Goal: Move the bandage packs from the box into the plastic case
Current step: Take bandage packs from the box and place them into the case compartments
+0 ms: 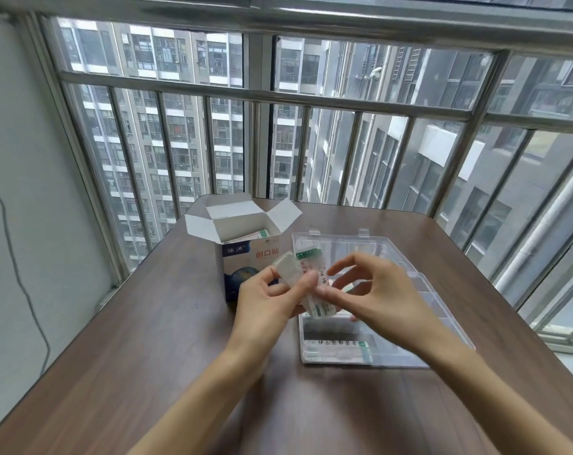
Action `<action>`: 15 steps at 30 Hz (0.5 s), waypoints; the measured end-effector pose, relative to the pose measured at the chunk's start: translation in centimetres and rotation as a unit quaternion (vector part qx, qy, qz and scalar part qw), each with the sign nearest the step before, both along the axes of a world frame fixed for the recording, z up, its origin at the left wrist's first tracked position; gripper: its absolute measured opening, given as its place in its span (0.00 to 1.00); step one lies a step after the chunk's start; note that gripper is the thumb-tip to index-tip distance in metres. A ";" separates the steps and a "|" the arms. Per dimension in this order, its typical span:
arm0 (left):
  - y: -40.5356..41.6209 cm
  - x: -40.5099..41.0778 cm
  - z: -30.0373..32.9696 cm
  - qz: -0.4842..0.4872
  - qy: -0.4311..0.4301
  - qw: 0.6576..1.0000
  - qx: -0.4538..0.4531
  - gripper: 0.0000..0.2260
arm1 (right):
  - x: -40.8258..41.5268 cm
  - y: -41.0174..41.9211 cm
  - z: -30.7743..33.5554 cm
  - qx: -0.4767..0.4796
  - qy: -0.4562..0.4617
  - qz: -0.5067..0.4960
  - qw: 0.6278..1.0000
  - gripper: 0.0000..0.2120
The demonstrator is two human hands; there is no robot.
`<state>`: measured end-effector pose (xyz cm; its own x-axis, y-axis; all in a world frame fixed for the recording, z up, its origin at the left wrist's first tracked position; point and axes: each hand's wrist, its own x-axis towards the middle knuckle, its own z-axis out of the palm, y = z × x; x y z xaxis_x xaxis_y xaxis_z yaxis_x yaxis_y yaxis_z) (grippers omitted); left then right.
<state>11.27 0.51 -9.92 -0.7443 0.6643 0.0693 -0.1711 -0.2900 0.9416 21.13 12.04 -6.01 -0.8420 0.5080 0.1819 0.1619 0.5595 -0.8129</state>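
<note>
Both forearms bare, reaching fwd, converging mid-frame. Left hand (272,300) palm partly up, thumb & fingers (306,284) curled, pinching sth. Right hand (374,287) opposite, just beside left; index arched up, thumb & other fingers bent inward, tips touching same item.

A dark wood-grain table (121,356) stands against a barred window (311,126), its far edge just beside the glass. Grey apartment towers (167,133) show beyond the bars. A thin dark cable (19,274) hangs down the pale wall (22,159) off the table's left edge.
</note>
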 end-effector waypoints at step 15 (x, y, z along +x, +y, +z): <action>0.0 0.7 0.2 -0.042 -0.024 0.999 0.014 0.09 | -0.4 -0.7 -1.0 -0.357 0.080 -0.050 0.929 0.05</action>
<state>12.02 0.53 -9.73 -0.6893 0.7223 0.0553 -0.2397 -0.2995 0.9235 20.75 11.38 -6.98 -0.7759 0.6206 -0.1132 0.0293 -0.1438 -0.9892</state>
